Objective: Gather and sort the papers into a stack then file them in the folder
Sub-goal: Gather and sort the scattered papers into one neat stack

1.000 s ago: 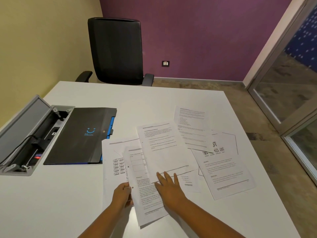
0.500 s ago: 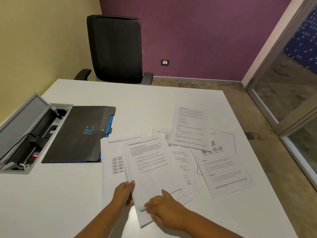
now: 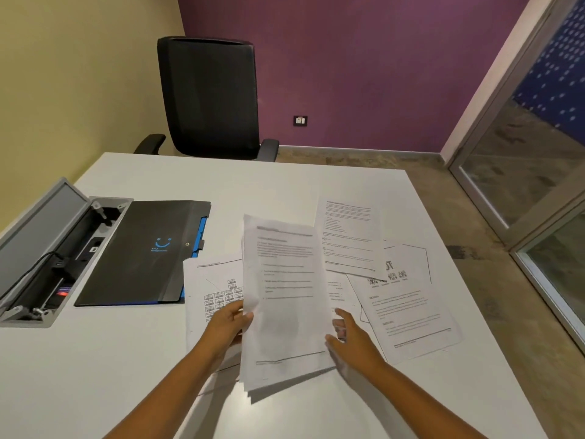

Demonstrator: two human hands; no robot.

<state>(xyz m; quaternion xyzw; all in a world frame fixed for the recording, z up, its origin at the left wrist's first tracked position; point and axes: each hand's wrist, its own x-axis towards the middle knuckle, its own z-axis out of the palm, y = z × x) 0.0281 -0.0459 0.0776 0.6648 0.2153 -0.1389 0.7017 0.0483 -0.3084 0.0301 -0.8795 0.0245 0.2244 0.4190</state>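
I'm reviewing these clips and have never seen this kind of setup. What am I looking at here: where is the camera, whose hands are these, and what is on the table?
There is no machine here. The single picture comes from a wide-angle camera worn on a person's head, looking forward and down, so the two bare arms entering from below are that person's own.

The left hand grips the left edge of a small stack of printed papers, lifted off the white table. The right hand is at the stack's right edge with its fingers fairly straight; whether it touches the paper is hard to tell.

More loose sheets lie spread to the right, and one with a chart lies under the stack. A closed black folder lies to the left, beside an open grey cable box. A black office chair stands across the table.
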